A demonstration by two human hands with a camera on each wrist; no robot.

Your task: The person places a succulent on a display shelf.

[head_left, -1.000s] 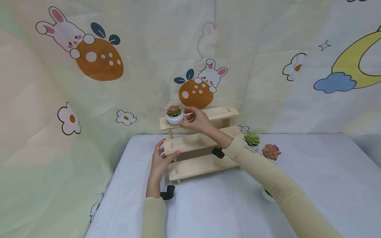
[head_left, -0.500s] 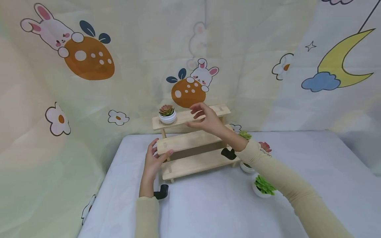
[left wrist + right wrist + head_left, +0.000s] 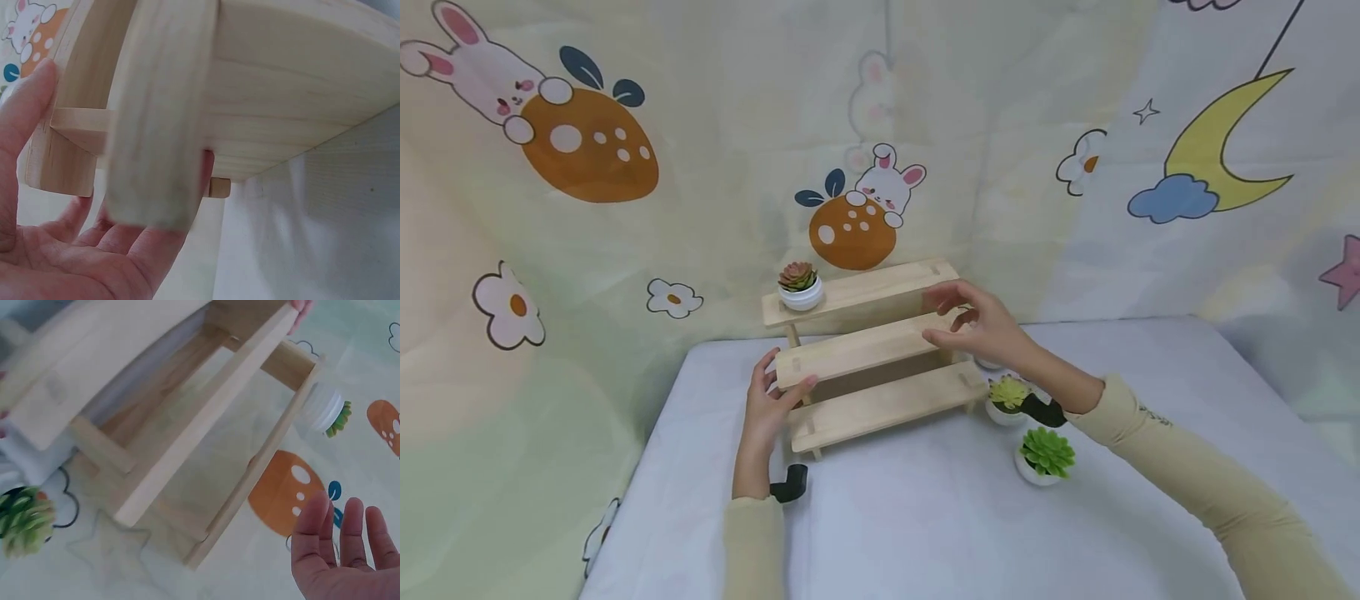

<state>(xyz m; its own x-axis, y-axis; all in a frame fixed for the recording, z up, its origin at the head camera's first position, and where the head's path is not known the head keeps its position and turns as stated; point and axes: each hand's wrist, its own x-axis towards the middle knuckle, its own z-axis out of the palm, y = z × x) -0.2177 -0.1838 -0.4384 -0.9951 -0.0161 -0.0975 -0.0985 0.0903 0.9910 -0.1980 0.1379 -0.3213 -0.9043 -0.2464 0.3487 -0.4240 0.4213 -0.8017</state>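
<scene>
A three-tier wooden shelf stands on the table. My left hand grips the left end of its middle tier, thumb at the front; in the left wrist view its fingers reach around the boards. On the top tier's left end sits a potted succulent, reddish with green lower leaves, in a ribbed white pot. My right hand hovers by the shelf's right end, loosely curved and holding nothing. The right wrist view shows that hand apart from the shelf.
Right of the shelf stand a bright green succulent and a yellow-green one in white pots. Another white pot is mostly hidden behind my right hand. A printed cloth hangs behind the white-covered table.
My right hand has let go of the reddish succulent's pot and moved right and down, past the top tier. The pot stays on the tier; my left hand keeps its grip.
</scene>
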